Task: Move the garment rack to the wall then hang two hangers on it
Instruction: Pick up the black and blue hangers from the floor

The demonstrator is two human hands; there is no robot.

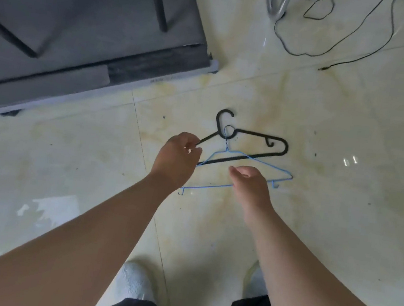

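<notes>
Both forearms reach down: left hand [178, 159] pinches the black hanger [253, 144]; right hand [250, 184] fingers curl loosely over the blue hanger [246, 158].

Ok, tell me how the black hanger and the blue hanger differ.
The black hanger is thick, seemingly plastic, with a broad open hook; the blue hanger is thin wire with a small twisted loop. The left hand pinches the black one's arm, while the right hand is at the blue one's bottom bar. Blue overlaps black. Both are triangular and lie low over the tiled floor.
</notes>
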